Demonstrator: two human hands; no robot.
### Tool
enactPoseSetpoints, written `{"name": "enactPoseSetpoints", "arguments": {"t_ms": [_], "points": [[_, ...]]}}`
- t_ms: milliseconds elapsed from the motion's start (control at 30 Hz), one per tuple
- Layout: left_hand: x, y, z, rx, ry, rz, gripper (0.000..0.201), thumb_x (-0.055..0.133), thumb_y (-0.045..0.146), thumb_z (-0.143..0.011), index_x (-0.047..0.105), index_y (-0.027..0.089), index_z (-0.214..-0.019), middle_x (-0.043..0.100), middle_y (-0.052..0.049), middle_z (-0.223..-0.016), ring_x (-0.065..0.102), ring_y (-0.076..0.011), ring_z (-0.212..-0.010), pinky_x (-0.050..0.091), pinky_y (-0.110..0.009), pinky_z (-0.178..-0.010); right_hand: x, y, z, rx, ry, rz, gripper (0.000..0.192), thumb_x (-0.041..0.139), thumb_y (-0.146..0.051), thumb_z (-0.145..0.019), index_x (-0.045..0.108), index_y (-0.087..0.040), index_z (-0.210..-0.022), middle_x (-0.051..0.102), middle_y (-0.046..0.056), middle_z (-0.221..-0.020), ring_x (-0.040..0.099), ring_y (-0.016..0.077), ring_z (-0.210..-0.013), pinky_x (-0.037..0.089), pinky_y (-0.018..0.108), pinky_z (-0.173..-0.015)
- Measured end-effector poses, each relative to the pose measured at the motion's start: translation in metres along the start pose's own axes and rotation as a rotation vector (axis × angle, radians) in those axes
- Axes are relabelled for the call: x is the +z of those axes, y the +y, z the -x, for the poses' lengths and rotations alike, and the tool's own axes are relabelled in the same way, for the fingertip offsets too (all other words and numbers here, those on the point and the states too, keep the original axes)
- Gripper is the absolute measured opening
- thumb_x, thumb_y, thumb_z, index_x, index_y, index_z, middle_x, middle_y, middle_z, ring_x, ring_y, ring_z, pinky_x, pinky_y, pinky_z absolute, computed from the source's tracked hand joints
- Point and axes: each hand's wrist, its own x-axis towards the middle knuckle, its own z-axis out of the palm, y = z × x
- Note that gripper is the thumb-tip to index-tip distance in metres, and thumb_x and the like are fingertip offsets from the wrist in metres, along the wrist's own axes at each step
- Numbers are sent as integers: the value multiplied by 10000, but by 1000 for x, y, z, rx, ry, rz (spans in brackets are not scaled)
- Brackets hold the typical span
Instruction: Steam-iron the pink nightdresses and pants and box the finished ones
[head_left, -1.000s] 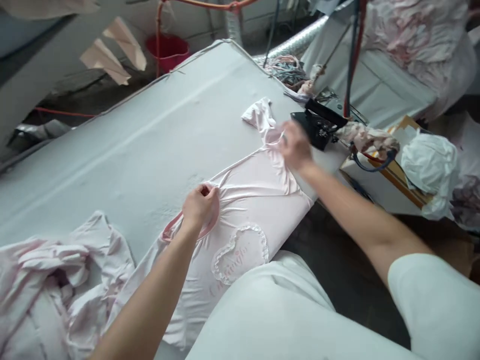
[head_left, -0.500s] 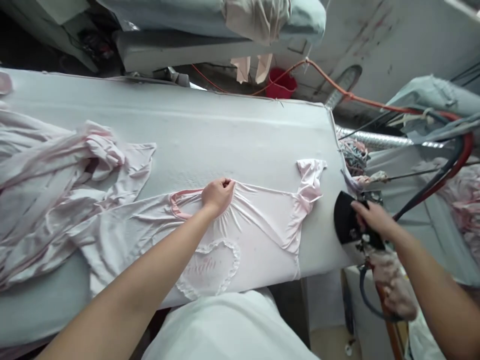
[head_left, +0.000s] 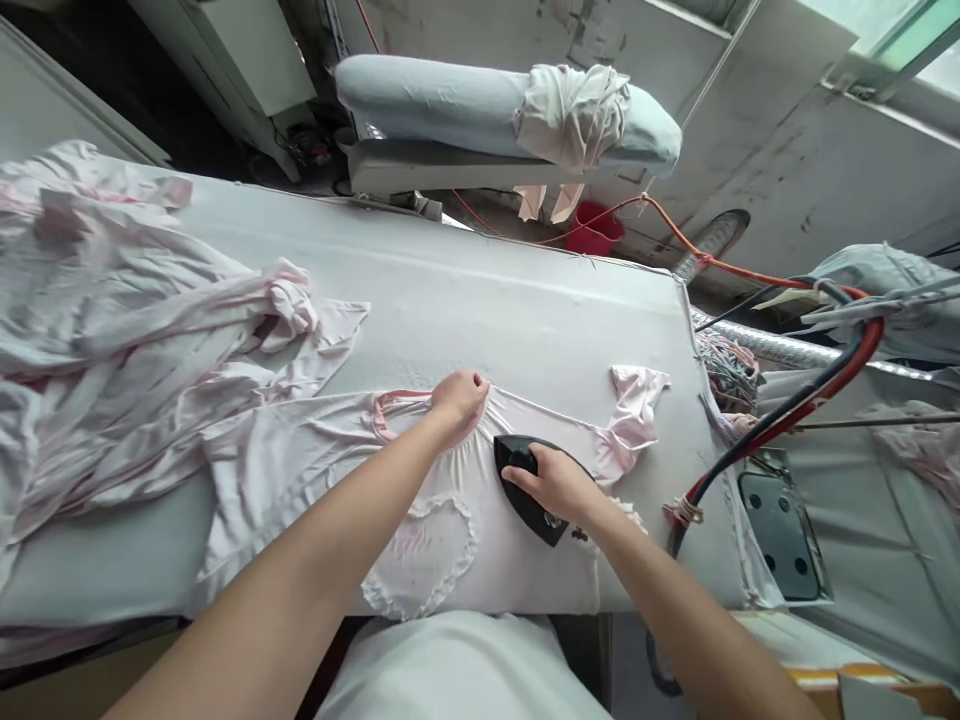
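Note:
A pale pink shirt (head_left: 457,480) lies across the padded ironing table (head_left: 480,300), with a ruffled heart on its front and a darker pink neckband. My left hand (head_left: 460,397) is closed on the fabric beside the neckband, and creases fan out from the pinch. My right hand (head_left: 559,478) grips a black iron (head_left: 534,505), which rests on the shirt just right of the left hand. A short sleeve (head_left: 637,405) lies crumpled beyond the iron. The iron's underside is hidden.
A heap of pale pink garments (head_left: 135,320) covers the table's left side. Red and dark hoses (head_left: 795,400) arch over the right end. A metal iron rest (head_left: 780,530) sits at right. Behind stand a padded arm (head_left: 442,105) and a red bucket (head_left: 594,230).
My right hand has brought the iron left from beyond the table's right end onto the shirt. My left hand keeps its pinch on the fabric. The view has shifted.

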Motion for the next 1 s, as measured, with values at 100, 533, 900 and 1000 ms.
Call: {"name": "enactPoseSetpoints", "arguments": {"t_ms": [100,533,900,1000], "points": [[-17,-13,-6,28,-21,-50,199,647,371,-847,779,223,-857,784,-79,-897,703,-241,-868,441,-296,-709,-4,-19,-38,-50,63,-29,346,590,-542,-917,657,-203,-931,733,75,-883,669,229,-790,443,291,-683],[-96,-206,1,535,91,-36,330,630,497,-869,766,200,-914,693,-102,-1003,616,-256,-1018,472,-377,-954,-20,-61,-96,166,227,-60,392,612,-556,-898,702,-185,-986,744,64,-893,642,179,-737,416,261,-634],[-104,-204,-12,241,96,-63,480,609,709,-820,697,237,-808,702,-39,-761,629,-218,-726,375,-302,-638,24,-143,-105,-144,-1,33,410,601,-592,-898,693,-202,-985,726,36,-867,629,165,-735,385,247,-621],[-101,-193,-12,185,129,-142,490,573,713,-841,709,243,-814,738,-62,-836,655,-249,-788,371,-313,-641,40,-159,-99,-268,-110,132,414,651,-604,-866,704,-206,-968,729,44,-866,649,189,-756,404,259,-652]]}}
